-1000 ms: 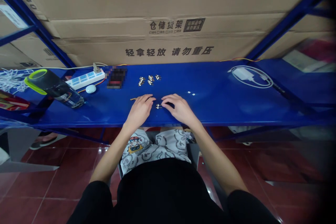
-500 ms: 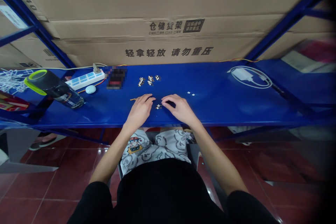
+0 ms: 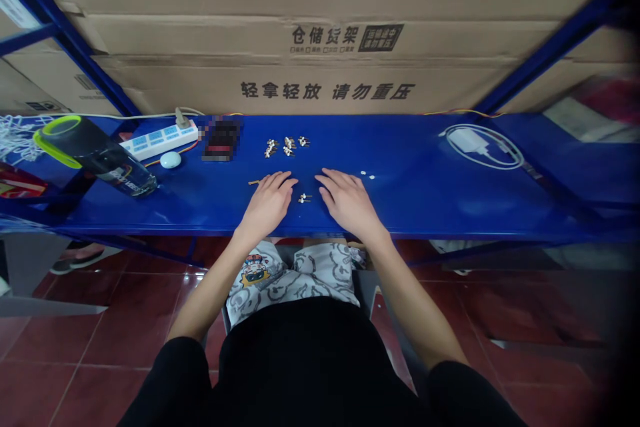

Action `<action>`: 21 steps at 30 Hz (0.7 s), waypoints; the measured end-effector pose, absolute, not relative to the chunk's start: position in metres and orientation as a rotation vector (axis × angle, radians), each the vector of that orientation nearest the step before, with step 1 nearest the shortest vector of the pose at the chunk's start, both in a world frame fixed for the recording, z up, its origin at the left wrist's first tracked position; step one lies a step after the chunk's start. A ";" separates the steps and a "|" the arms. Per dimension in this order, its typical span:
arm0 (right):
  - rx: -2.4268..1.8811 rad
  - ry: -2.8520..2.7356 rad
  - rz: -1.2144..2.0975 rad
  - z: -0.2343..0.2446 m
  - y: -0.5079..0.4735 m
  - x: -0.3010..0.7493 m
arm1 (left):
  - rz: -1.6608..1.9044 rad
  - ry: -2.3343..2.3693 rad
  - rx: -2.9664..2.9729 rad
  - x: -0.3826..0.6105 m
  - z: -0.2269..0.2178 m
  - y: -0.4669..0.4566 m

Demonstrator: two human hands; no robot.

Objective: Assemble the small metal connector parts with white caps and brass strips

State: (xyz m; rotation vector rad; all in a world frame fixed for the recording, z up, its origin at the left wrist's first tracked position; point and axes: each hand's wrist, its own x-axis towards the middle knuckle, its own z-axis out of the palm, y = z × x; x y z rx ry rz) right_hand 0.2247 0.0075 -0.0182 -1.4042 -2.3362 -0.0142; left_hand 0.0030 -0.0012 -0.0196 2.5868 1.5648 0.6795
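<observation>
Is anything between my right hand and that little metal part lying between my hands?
Nothing visible: the metal part lies on bare blue shelf between the right hand and left hand, touching neither.

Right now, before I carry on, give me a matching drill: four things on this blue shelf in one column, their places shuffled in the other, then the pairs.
Things:
1 lone small part
2 power strip
3 white charger
4 green-rimmed bottle

Places:
a lying on its side, far left
b between left hand and right hand
c far right
d at the back, left of both hands

Pairs: 1-b, 2-d, 3-c, 4-a
</observation>
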 end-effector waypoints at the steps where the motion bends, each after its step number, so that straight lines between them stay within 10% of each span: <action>1: -1.402 -2.334 -0.011 -0.018 0.008 0.224 | 0.685 1.564 2.590 0.003 -0.020 -0.001; 21: -1.394 -2.309 -0.006 -0.019 0.007 0.224 | 0.691 1.547 2.598 0.004 -0.018 -0.002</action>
